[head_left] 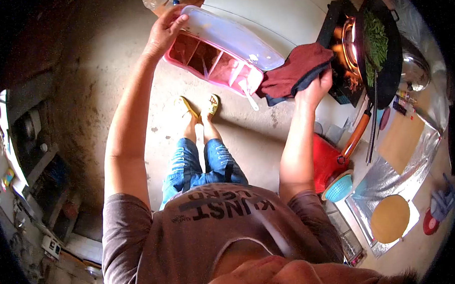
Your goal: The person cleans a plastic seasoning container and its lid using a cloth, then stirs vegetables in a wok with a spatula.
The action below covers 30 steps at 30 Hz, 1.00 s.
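My left hand (166,33) is closed on the left end of a pink seasoning box (205,74), thumb over the corner of its translucent lid (229,34). The lid is raised, and the compartments show reddish-brown and pale contents. A white spoon (249,97) sticks out over the box's right end. My right hand (315,88) grips a dark red cloth (297,64) with a dark underside. The cloth hangs between the box and the stove, close to the box's right end.
A black wok (391,61) with green vegetables (376,41) and a spatula (374,122) sits over a burning stove (351,47). Its wooden handle (356,135) points towards me. A red basin (328,163), blue colander (338,187) and round board (390,219) are at the right.
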Each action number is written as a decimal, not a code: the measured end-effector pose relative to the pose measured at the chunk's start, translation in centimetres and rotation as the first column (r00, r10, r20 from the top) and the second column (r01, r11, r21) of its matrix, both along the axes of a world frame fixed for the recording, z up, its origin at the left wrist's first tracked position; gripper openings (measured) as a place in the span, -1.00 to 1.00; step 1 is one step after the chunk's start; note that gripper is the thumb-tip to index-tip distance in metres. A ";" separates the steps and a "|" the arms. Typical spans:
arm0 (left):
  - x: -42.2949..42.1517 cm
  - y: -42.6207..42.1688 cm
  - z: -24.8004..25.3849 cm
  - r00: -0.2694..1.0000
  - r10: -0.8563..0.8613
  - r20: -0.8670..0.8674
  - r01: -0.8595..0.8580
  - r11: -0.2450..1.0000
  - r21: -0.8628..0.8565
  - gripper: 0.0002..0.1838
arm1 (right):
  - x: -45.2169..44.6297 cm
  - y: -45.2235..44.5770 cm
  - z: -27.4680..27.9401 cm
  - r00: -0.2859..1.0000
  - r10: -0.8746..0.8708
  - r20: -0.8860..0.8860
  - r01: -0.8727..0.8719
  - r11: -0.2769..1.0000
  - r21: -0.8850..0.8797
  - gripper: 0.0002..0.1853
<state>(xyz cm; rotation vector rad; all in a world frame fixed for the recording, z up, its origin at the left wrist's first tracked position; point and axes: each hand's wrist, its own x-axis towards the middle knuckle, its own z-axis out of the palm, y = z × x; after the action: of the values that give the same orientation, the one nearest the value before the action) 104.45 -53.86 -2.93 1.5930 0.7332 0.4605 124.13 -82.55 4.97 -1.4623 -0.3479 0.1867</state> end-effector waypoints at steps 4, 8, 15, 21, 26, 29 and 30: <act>1.1 -0.2 -0.6 0.994 0.021 0.106 -0.022 1.000 0.004 -0.64 | 1.2 4.4 1.5 0.950 0.173 0.261 -0.075 0.936 -0.345 -0.78; 1.3 -0.8 -1.8 0.992 0.053 0.116 -0.045 0.996 -0.071 -0.66 | 0.2 9.3 2.9 0.816 0.441 0.374 -0.136 0.775 -0.618 -0.71; 0.3 -1.4 -2.8 0.986 0.136 0.097 -0.133 0.990 -0.037 -0.68 | -4.2 15.8 1.7 0.382 0.731 0.566 0.021 0.605 -0.796 -0.68; 0.0 -1.9 -4.6 0.962 0.236 0.135 -0.263 0.935 0.237 -0.70 | -7.2 20.0 0.5 0.152 0.778 0.610 0.033 0.613 -0.789 -0.72; -0.5 -2.3 -2.5 0.970 0.233 0.064 -0.238 0.967 0.093 -0.81 | -6.7 21.5 -2.7 -0.034 0.773 0.633 0.129 0.631 -0.765 -0.89; -0.2 -2.6 -2.9 0.961 0.271 0.049 -0.275 0.946 0.172 -0.81 | -6.5 21.3 -2.8 0.001 0.783 0.623 0.113 0.619 -0.778 -0.91; 0.0 -2.6 -3.2 0.960 0.272 0.061 -0.278 0.944 0.175 -0.81 | -6.3 21.2 -2.8 -0.007 0.779 0.627 0.120 0.624 -0.773 -0.91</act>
<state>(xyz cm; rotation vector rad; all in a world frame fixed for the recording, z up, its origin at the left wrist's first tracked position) 104.40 -56.44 -6.08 1.6533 0.9128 0.7773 117.79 -61.33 2.19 -1.9884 -2.1443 -0.4023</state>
